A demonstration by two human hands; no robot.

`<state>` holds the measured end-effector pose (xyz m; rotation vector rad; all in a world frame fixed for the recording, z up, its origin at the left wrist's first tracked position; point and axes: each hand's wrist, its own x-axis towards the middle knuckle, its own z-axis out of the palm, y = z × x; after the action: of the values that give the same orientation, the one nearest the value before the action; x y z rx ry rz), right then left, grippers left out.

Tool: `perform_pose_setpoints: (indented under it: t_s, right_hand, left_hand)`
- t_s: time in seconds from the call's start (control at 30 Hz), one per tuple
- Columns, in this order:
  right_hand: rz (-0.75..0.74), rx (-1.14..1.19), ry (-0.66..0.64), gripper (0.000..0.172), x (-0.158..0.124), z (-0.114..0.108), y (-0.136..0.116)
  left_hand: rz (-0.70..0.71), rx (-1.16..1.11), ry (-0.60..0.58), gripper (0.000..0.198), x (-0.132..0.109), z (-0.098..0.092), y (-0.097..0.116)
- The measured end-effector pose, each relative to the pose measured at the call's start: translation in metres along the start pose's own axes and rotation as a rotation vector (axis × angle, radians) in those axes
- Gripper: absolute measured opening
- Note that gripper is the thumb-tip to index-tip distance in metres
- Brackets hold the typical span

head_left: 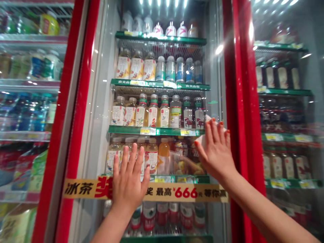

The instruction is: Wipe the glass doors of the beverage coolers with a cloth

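Observation:
A glass fridge door (215, 91) in a red frame stands straight in front of me. My left hand (130, 182) is spread against the lower part of the glass, its fingers pointing up and nothing held in it. Part of a yellow sticker strip (164, 192) with Chinese lettering and "666" is covered by that hand. Higher up at the right, my right hand (216, 150) presses a white wipe (201, 139) to the pane near the red frame. Only the wipe's edges show around the fingers; I cannot tell whether it is paper or cloth.
Behind the glass, shelves with green edges (154, 130) hold rows of drink bottles (152, 109). A second fridge with bottles (21, 111) is on the left, and another glass door with bottles (282, 162) is on the right. Red upright frames (76, 128) separate them.

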<state>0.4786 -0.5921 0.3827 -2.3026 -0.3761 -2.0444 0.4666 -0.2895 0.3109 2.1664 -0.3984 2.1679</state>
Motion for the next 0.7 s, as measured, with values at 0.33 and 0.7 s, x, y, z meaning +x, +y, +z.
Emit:
perform_pose_setpoints:
  t_s: [0.33, 0.7]
  right_hand:
    - [-0.196, 0.024, -0.192, 0.066, 0.052, -0.013, -0.004]
    - [-0.759, 0.196, -0.252, 0.074, 0.028, -0.009, -0.010]
  left_hand:
    - [0.002, -0.030, 0.014, 0.074, 0.001, 0.001, 0.000]
    - [0.016, 0.005, 0.014, 0.079, 0.001, -0.001, 0.000]
